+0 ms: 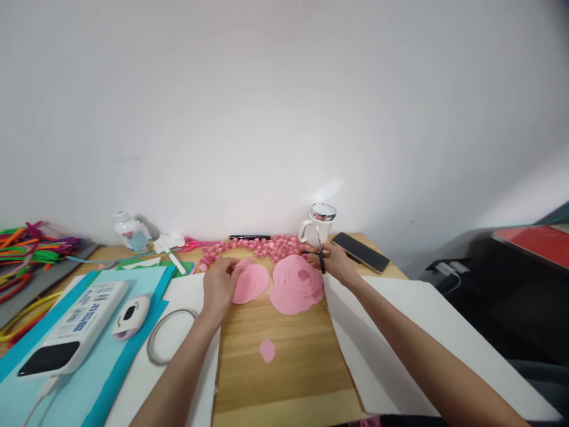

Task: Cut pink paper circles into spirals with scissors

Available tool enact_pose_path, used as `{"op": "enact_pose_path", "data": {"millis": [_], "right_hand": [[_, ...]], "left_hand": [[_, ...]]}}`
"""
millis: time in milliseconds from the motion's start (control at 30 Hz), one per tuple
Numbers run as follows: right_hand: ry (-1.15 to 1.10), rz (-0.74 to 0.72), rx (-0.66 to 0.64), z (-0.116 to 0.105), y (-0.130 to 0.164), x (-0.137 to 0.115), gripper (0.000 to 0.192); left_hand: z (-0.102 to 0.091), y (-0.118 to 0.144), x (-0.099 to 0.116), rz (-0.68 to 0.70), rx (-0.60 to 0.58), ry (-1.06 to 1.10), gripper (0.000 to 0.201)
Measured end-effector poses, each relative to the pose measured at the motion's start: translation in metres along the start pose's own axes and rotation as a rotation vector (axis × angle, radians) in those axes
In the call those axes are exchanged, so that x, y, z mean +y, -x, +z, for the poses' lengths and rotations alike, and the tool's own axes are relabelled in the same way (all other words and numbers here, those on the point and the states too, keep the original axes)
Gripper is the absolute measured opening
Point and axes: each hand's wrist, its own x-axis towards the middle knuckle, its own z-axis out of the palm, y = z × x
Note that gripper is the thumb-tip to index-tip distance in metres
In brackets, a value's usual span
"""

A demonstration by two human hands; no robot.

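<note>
My left hand (221,284) pinches the edge of a pink paper circle (252,283) lying on the wooden table (284,367). To its right, my right hand (335,263) holds black-handled scissors (320,252), blades pointing up, next to a stack of pink paper circles (296,286). A small pink paper scrap (267,350) lies nearer to me on the wood. Behind the circles runs a row of several small pink paper rolls (258,246).
A white mug (320,222) and a black phone (360,251) stand at the back right. White sheets (400,332) flank the wood. On the left lie blue paper (71,379), a power bank (75,329), a small white device (131,315), a metal ring (166,341), coloured pipe cleaners (31,249) and a bottle (131,231).
</note>
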Motion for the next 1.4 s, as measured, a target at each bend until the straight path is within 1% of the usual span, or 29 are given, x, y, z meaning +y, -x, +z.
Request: {"op": "enact_pose_path", "data": {"millis": [33,67,100,133,167,200,233,267,333,367,400,433,500,567,633,667,700,733,767,833,867,933,1000,1100,1167,1267,1333,1400], "right_hand": [[-0.019,-0.009,-0.005,0.003,0.001,-0.003,0.029],[-0.034,-0.030,0.007,0.006,0.003,-0.007,0.030],[-0.045,-0.057,0.033,0.010,0.007,-0.013,0.032],[-0.073,-0.096,0.072,0.015,0.012,-0.019,0.034],[-0.181,-0.159,0.110,0.022,0.017,-0.026,0.033],[-0.291,-0.187,0.077,0.029,0.024,-0.033,0.030],[-0.396,-0.178,-0.013,0.038,0.032,-0.039,0.025],[-0.469,-0.144,-0.137,0.047,0.040,-0.045,0.023],[-0.563,-0.108,-0.298,0.065,0.053,-0.051,0.024],[-0.590,-0.104,-0.331,0.073,0.058,-0.051,0.026],[-0.609,-0.093,-0.290,0.079,0.062,-0.050,0.027],[-0.618,-0.075,-0.214,0.083,0.064,-0.048,0.028],[-0.600,-0.050,-0.105,0.086,0.065,-0.043,0.028],[-0.584,-0.047,-0.059,0.085,0.064,-0.039,0.028],[-0.589,-0.063,-0.043,0.083,0.064,-0.038,0.029],[-0.594,-0.070,-0.037,0.083,0.064,-0.038,0.029],[-0.601,-0.077,-0.041,0.083,0.065,-0.038,0.029],[-0.610,-0.084,-0.064,0.084,0.066,-0.039,0.029],[-0.618,-0.089,-0.104,0.085,0.068,-0.040,0.028],[-0.643,-0.087,-0.242,0.088,0.074,-0.040,0.027],[-0.655,-0.078,-0.317,0.089,0.077,-0.040,0.027],[-0.672,-0.058,-0.450,0.092,0.084,-0.041,0.028],[-0.690,-0.040,-0.520,0.095,0.091,-0.042,0.030],[-0.727,-0.022,-0.531,0.100,0.095,-0.044,0.033],[-0.734,-0.036,-0.522,0.103,0.095,-0.046,0.034],[-0.718,-0.058,-0.508,0.107,0.092,-0.047,0.038],[-0.711,-0.039,-0.476,0.109,0.092,-0.048,0.039],[-0.716,-0.024,-0.442,0.109,0.092,-0.048,0.040]], "left_hand": [[0.000,0.001,0.002,0.043,0.102,0.085,0.015],[0.001,0.002,0.004,0.064,0.166,0.190,0.016],[0.002,0.002,0.006,0.065,0.202,0.314,0.018],[0.003,0.003,0.007,0.056,0.211,0.448,0.020],[0.005,0.003,0.009,0.030,0.189,0.575,0.022],[0.007,0.004,0.010,-0.005,0.155,0.692,0.024],[0.009,0.004,0.011,-0.043,0.113,0.797,0.026],[0.011,0.004,0.012,-0.082,0.069,0.884,0.028],[0.015,0.005,0.014,-0.148,-0.014,1.010,0.029],[0.016,0.006,0.015,-0.163,-0.055,1.047,0.029],[0.017,0.007,0.016,-0.169,-0.091,1.058,0.029],[0.017,0.008,0.017,-0.171,-0.132,1.044,0.029],[0.016,0.011,0.021,-0.183,-0.212,0.945,0.028],[0.014,0.014,0.025,-0.183,-0.304,0.839,0.026],[0.013,0.016,0.028,-0.167,-0.432,0.727,0.022],[0.013,0.017,0.029,-0.162,-0.465,0.689,0.022],[0.013,0.017,0.029,-0.162,-0.461,0.667,0.023],[0.013,0.017,0.029,-0.164,-0.421,0.669,0.024],[0.013,0.017,0.028,-0.165,-0.355,0.691,0.024],[0.012,0.016,0.025,-0.156,-0.196,0.777,0.023],[0.011,0.015,0.024,-0.144,-0.138,0.827,0.023],[0.011,0.014,0.022,-0.123,-0.080,0.900,0.022],[0.010,0.015,0.022,-0.120,-0.078,0.913,0.024],[0.011,0.018,0.028,-0.120,-0.121,0.850,0.028],[0.010,0.020,0.031,-0.122,-0.138,0.808,0.031],[0.011,0.022,0.033,-0.146,-0.123,0.757,0.030],[0.012,0.022,0.032,-0.157,-0.098,0.709,0.030],[0.013,0.022,0.031,-0.157,-0.101,0.658,0.032]]}}
